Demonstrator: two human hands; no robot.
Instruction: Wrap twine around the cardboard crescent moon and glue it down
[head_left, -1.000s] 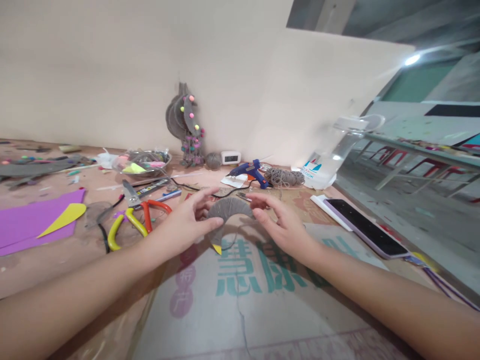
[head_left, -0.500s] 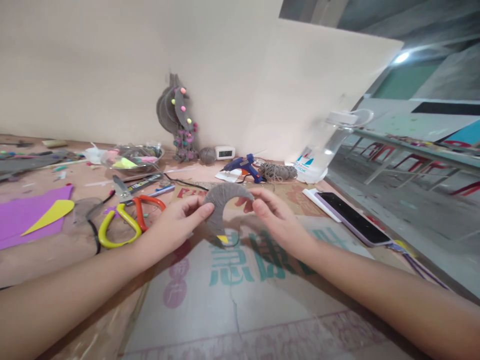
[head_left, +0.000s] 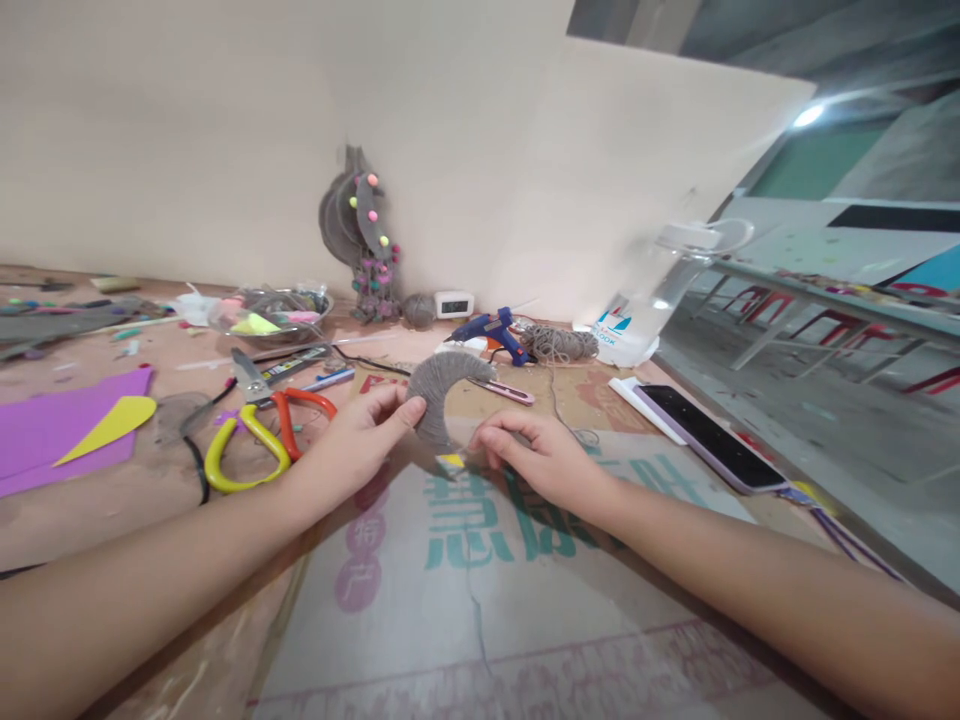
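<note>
A crescent [head_left: 435,390], wound closely in grey yarn, is upright above the cardboard sheet [head_left: 390,630]. Its lower tip shows a small bare yellow patch. My left hand [head_left: 379,425] pinches the crescent's outer curve between thumb and fingers. Close to the lower tip, on the right, my right hand [head_left: 536,455] is closed with its fingers curled in; whatever lies between them is hidden or too thin to make out. Behind the hands lies a loose bundle of grey yarn [head_left: 562,343], from which a strand runs down onto the cardboard.
Scissors [head_left: 247,450] with yellow and orange handles lie left, beside purple sheets [head_left: 45,425] and a yellow cutout [head_left: 112,430]. A blue glue gun [head_left: 495,330], a pink-handled cutter [head_left: 510,392] and a bottle [head_left: 645,300] stand or lie behind. A phone [head_left: 705,435] is at right.
My right hand has dropped from the crescent's upper tip to beside its lower tip, its fingers drawing in. The crescent stays in my left hand. The pink-handled cutter has come into sight.
</note>
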